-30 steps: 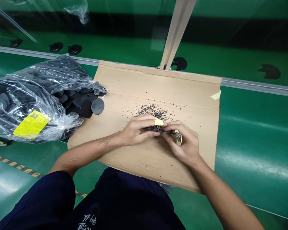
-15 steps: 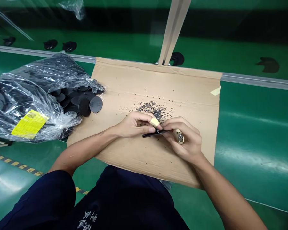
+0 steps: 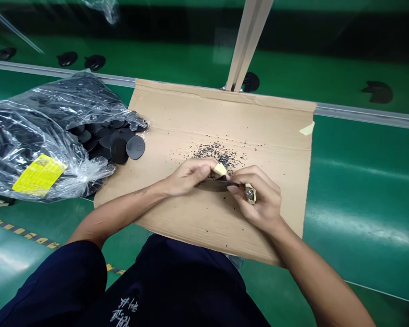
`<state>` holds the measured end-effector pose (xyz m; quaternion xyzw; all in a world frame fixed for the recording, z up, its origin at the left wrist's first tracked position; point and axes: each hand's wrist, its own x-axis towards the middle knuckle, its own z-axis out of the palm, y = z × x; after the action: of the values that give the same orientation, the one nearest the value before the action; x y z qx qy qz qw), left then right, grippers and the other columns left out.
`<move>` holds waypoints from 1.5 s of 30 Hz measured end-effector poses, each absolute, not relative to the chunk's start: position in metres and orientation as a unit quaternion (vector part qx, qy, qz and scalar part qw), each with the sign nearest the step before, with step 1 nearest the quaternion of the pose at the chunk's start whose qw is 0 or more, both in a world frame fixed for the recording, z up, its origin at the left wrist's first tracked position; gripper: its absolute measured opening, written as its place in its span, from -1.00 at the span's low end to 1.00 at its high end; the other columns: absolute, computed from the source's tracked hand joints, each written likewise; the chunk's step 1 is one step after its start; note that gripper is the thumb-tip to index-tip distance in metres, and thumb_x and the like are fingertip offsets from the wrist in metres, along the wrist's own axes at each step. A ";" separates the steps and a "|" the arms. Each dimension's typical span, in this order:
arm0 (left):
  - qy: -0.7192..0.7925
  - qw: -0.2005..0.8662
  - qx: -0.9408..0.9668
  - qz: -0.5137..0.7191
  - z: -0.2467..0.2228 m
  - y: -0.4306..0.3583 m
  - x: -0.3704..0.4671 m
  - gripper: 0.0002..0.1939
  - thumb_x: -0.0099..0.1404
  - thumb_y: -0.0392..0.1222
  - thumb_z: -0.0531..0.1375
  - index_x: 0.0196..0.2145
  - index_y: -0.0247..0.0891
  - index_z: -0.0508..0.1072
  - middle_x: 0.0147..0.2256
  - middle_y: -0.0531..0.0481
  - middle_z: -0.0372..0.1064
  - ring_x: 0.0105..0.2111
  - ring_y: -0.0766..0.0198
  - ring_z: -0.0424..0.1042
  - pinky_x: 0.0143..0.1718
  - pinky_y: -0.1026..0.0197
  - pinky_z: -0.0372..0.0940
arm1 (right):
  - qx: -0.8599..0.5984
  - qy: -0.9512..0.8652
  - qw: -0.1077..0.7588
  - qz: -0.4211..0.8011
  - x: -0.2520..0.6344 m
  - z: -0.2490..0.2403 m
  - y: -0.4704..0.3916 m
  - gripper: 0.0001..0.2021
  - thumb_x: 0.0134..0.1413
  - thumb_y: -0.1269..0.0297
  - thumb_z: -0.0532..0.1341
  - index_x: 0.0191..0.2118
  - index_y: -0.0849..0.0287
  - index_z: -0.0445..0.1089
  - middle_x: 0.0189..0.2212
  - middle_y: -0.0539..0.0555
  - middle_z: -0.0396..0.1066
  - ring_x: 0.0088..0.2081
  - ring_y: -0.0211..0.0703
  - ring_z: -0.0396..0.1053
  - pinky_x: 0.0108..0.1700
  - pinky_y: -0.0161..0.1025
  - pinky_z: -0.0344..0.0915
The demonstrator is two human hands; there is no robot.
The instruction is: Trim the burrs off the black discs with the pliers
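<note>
A thin black plastic disc (image 3: 211, 185) is held nearly edge-on between my hands, above the cardboard. My left hand (image 3: 189, 176) grips its left side and top, with pale yellow tape round one fingertip. My right hand (image 3: 259, 195) pinches the disc's right edge between thumb and fingers. A small tape-wrapped tool (image 3: 250, 194) with a shiny metal end also sits in the right hand; the rest of it is hidden by the fingers. Many tiny black scraps (image 3: 218, 154) lie scattered just beyond my fingers.
A sheet of cardboard (image 3: 184, 222) covers the bench. To the left, a clear plastic bag (image 3: 37, 122) with a yellow label (image 3: 40, 175) spills black discs (image 3: 119, 151). Behind stands a glass panel with a beige upright post (image 3: 247, 45). Some tape (image 3: 306, 129) sticks at the cardboard's right edge.
The disc has turned, so more of its face shows. My left thumb has lifted and drawn back from the disc's front edge. My right hand has shifted slightly left.
</note>
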<state>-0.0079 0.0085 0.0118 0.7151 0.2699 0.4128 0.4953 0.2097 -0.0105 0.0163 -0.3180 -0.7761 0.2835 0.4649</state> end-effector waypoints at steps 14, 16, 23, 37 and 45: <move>0.311 0.294 0.770 0.473 0.008 0.011 -0.010 -0.78 0.32 -0.10 0.35 -0.10 -0.19 0.61 -0.23 -0.04 0.59 -0.20 0.28 0.52 -0.15 0.18 0.42 | -0.416 -0.814 0.335 0.227 0.223 0.018 0.000 -0.94 0.28 0.34 0.17 -0.26 0.13 0.36 -0.37 0.06 0.45 -0.33 -0.14 0.37 -0.26 -0.16 0.28; 0.304 0.285 0.780 0.466 0.008 0.013 -0.011 -0.77 0.34 -0.10 0.34 -0.07 -0.17 0.61 -0.23 -0.04 0.59 -0.20 0.28 0.51 -0.15 0.17 0.41 | -0.423 -0.826 0.311 0.205 0.224 0.014 0.001 -0.94 0.27 0.33 0.16 -0.25 0.14 0.37 -0.36 0.08 0.45 -0.34 -0.13 0.36 -0.26 -0.16 0.27; 0.272 0.280 0.796 0.462 0.008 0.011 -0.011 -0.75 0.34 -0.13 0.34 -0.02 -0.13 0.59 -0.23 -0.03 0.58 -0.21 0.27 0.50 -0.15 0.16 0.37 | -0.413 -0.857 0.283 0.119 0.224 0.004 0.000 -0.94 0.21 0.33 0.17 -0.23 0.14 0.37 -0.36 0.10 0.46 -0.35 -0.11 0.33 -0.30 -0.17 0.23; 0.254 0.280 0.801 0.464 0.007 0.010 -0.010 -0.80 0.35 -0.14 0.33 -0.07 -0.12 0.61 -0.26 -0.02 0.59 -0.26 0.29 0.50 -0.19 0.16 0.37 | -0.425 -0.874 0.235 -0.005 0.221 0.005 -0.005 -0.89 0.24 0.37 0.13 -0.33 0.14 0.35 -0.47 0.06 0.43 -0.43 -0.17 0.26 -0.40 -0.21 0.09; 0.253 0.318 0.786 0.466 0.007 0.009 -0.008 -0.78 0.30 -0.13 0.38 -0.09 -0.16 0.62 -0.27 -0.04 0.59 -0.27 0.30 0.51 -0.20 0.19 0.41 | -0.427 -0.872 0.239 0.037 0.221 0.002 -0.008 -0.86 0.15 0.45 0.09 -0.35 0.17 0.38 -0.50 0.05 0.47 -0.52 -0.24 0.26 -0.48 -0.25 0.06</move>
<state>-0.0083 0.0088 0.0065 0.7860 0.2525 0.4663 0.3178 0.2209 -0.0083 0.0017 -0.4266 -0.8716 0.0369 0.2386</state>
